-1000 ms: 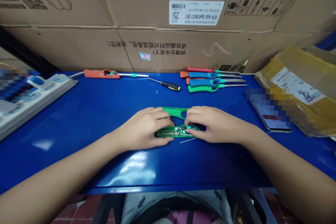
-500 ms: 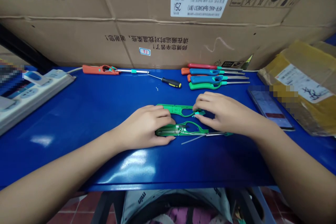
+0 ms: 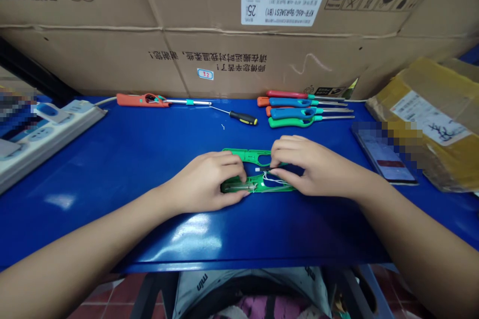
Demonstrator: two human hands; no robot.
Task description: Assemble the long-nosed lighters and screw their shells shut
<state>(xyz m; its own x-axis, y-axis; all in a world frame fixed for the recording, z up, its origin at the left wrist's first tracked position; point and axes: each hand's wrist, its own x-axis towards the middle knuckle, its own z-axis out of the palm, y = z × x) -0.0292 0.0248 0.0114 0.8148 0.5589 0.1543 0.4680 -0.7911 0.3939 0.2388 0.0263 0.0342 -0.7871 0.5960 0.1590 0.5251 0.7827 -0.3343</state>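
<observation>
Two halves of a green long-nosed utility lighter lie on the blue table. The lower shell half [image 3: 258,185] is open-faced, with thin white wires [image 3: 271,178] and a metal part inside. My left hand [image 3: 207,182] presses over its left end. The upper shell half [image 3: 247,155] lies just behind it, partly hidden by both hands. My right hand [image 3: 314,167] sits over the right side of the lower half, with its fingertips at the wires and its fingers reaching the upper half.
Along the back of the blue table [image 3: 112,159] lie an orange lighter [image 3: 142,100], a screwdriver [image 3: 243,117] and several coloured lighters [image 3: 299,108]. A power strip [image 3: 56,122] is at left; a phone [image 3: 381,154] and yellow parcel [image 3: 422,119] are at right.
My right hand has moved left and now covers the middle of the lighter. The long metal tube that lay to the right of the lower half no longer shows.
</observation>
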